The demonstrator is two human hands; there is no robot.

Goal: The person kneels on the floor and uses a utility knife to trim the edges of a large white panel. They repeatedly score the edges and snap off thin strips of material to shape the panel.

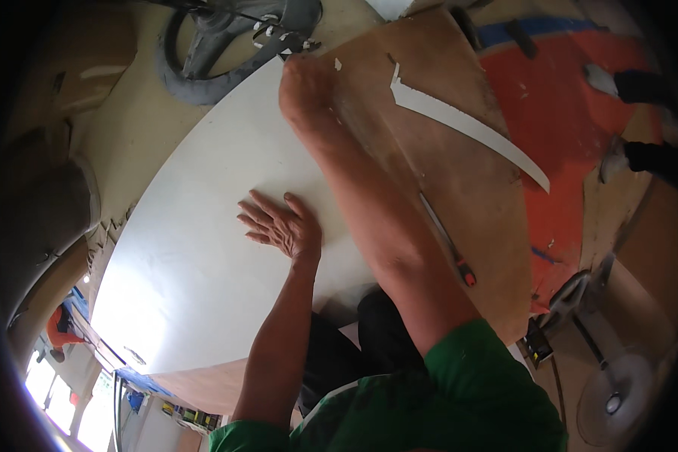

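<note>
A large white sheet (196, 181) with a curved outer edge lies before me over a brown board (467, 218). My left hand (275, 222) rests flat on the sheet, palm down and fingers spread, with nothing in it. At the sheet's far tip, my right hand (306, 87) is closed; a small dark point shows beyond the fingers, but what they grip is hidden. Right of my right forearm lies a slim tool (448, 239) with a long thin shaft and a red and black handle. Farther back on the board is a curved white offcut strip (467, 128).
Beyond the far left edge stands a grey wheel-shaped object (211, 56). A red sheet (554, 113) borders the board on the right, where another person's feet (610, 158) show. Lower right is a fan (618, 395). Someone in orange (64, 328) is at far left.
</note>
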